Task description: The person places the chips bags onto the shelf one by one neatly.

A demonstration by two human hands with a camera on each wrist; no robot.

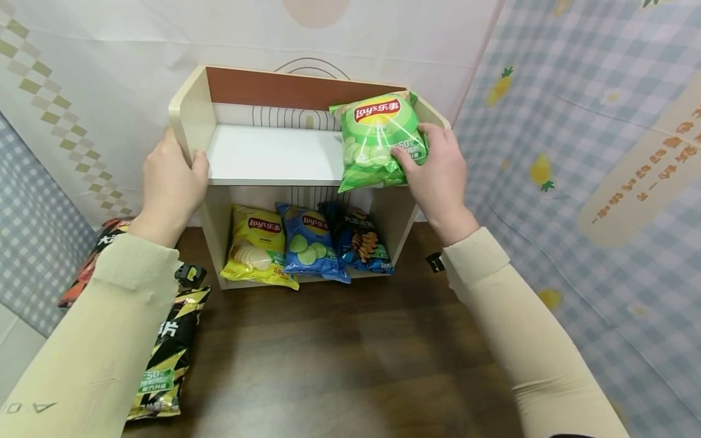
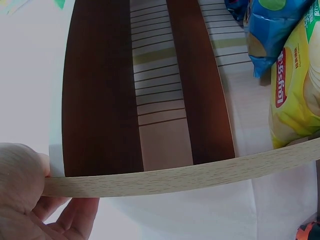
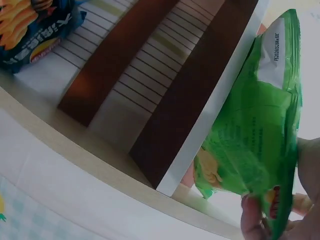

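Note:
A green chip bag [image 1: 378,140] leans at the right end of the white upper shelf [image 1: 274,152], its lower edge overlapping the shelf's front. My right hand [image 1: 440,176] grips its right side, thumb on the front; in the right wrist view the fingers hold the edge of the green bag [image 3: 250,135]. At the far left my left hand [image 1: 175,182] holds the rack's side panel [image 1: 191,115], and the left wrist view shows the hand [image 2: 35,195] with its fingers around the wooden panel edge [image 2: 150,184].
On the lower shelf stand a yellow bag [image 1: 257,246], a blue bag [image 1: 312,243] and a dark blue bag [image 1: 361,240]. A black bag [image 1: 170,353] and a red bag [image 1: 87,267] lie left, partly behind my left sleeve. Patterned cloth [image 1: 547,152] hangs at the right.

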